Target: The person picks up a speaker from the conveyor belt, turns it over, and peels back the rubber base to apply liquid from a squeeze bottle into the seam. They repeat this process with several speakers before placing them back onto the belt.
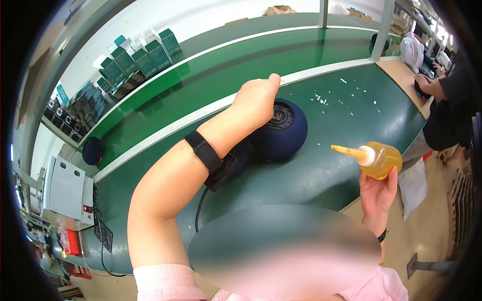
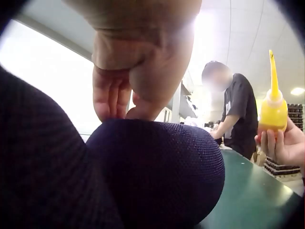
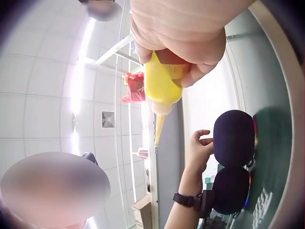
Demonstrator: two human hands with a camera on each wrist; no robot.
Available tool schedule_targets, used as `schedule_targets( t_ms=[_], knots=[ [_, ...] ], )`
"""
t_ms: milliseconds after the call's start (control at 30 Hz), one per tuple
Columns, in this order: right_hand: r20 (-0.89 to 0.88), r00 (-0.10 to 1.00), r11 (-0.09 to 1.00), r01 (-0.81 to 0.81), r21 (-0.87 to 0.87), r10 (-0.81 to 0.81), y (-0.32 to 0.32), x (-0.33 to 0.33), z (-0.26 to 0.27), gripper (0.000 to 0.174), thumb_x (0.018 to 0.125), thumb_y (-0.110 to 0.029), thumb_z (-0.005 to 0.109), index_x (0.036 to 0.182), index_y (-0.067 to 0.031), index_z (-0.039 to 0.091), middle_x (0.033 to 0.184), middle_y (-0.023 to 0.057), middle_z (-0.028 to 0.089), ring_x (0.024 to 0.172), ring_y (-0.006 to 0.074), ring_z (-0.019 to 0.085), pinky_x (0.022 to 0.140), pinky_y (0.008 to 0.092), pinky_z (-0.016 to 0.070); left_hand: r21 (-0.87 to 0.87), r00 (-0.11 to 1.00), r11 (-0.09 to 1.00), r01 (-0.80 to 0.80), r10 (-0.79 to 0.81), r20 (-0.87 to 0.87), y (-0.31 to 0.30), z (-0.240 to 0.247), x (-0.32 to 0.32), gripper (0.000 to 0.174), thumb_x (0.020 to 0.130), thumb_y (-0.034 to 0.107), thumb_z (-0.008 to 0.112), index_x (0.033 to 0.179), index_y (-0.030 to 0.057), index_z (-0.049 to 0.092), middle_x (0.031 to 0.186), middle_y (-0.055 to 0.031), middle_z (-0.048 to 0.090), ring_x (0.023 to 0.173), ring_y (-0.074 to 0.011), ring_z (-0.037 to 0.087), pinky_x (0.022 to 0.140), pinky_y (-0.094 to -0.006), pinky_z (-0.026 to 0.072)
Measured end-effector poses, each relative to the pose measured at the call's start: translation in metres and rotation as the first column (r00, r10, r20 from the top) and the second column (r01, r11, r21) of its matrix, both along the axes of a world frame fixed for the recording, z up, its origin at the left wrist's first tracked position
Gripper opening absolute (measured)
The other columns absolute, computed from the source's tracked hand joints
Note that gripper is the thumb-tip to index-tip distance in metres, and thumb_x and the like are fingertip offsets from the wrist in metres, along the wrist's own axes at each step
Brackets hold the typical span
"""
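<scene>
A navy fabric-covered round speaker (image 1: pixel 288 135) stands on the green table with its dark round base (image 1: pixel 282 116) facing up. At the base's rim, my left hand (image 1: pixel 253 105) holds the speaker with bent fingers; in the left wrist view the fingertips (image 2: pixel 112 112) meet its top edge. A second navy speaker (image 3: pixel 231 191) stands close beside it, mostly under my left forearm in the head view. Off the table's near edge, my right hand (image 1: pixel 379 193) grips a squeeze bottle (image 1: pixel 384 159) of yellow liquid. Its long yellow nozzle points left, towards the speaker, and stays apart from it.
White scraps (image 1: pixel 324 100) lie on the table at the back right. Beyond a pale rail runs a green belt (image 1: pixel 201 75) with another dark round speaker (image 1: pixel 93 150). Green boxes (image 1: pixel 150 55) stand behind. A grey machine (image 1: pixel 68 185) is at left, another person (image 2: pixel 238 109) at right.
</scene>
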State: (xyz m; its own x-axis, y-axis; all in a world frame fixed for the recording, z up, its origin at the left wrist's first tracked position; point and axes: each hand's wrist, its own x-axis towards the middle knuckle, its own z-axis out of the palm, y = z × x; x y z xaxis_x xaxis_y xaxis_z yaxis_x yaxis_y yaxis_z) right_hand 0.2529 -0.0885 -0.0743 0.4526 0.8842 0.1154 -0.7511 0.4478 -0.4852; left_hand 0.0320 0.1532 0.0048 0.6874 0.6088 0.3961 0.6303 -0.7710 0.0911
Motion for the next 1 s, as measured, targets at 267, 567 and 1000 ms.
schedule_targets(
  t_ms=[267,567,1000],
  knots=[
    [0.001,1.000,0.998,0.012,0.055,-0.012,-0.010,0.004,-0.001,0.045,0.090,-0.029,0.056,0.128,-0.0081,0.045,0.132,0.0112,0.048,0.119,0.0263,0.049,0.094,0.0408,0.0489,-0.508,0.964,0.861,0.014,0.123,0.234,-0.033,0.014,-0.011,0.034,0.063,-0.005,0.060,0.093,0.0005,0.044,0.073,-0.0143,0.063,0.067,-0.0198,0.063,0.061,-0.0310,0.0486],
    [0.404,0.900,0.985,0.171,0.012,-0.161,-0.018,0.002,0.000,0.054,0.089,-0.027,0.058,0.134,-0.0046,0.037,0.130,0.0084,0.048,0.119,0.0233,0.049,0.098,0.0414,0.0415,-0.832,0.840,0.489,0.263,0.307,0.446,-0.087,0.003,-0.020,0.035,0.065,-0.008,0.056,0.092,0.0032,0.037,0.078,-0.0178,0.062,0.074,-0.0147,0.058,0.064,-0.0264,0.0475],
    [0.751,0.532,0.862,0.499,0.094,-0.390,-0.013,-0.038,0.032,0.088,0.073,-0.034,0.076,0.137,0.0000,0.027,0.121,0.0102,0.048,0.113,0.0216,0.050,0.096,0.0337,0.0396,-0.812,0.838,0.513,0.279,0.283,0.467,-0.086,-0.002,-0.021,0.032,0.065,-0.006,0.058,0.089,0.0033,0.038,0.076,-0.0121,0.058,0.078,-0.0150,0.061,0.065,-0.0257,0.0483]
  ],
)
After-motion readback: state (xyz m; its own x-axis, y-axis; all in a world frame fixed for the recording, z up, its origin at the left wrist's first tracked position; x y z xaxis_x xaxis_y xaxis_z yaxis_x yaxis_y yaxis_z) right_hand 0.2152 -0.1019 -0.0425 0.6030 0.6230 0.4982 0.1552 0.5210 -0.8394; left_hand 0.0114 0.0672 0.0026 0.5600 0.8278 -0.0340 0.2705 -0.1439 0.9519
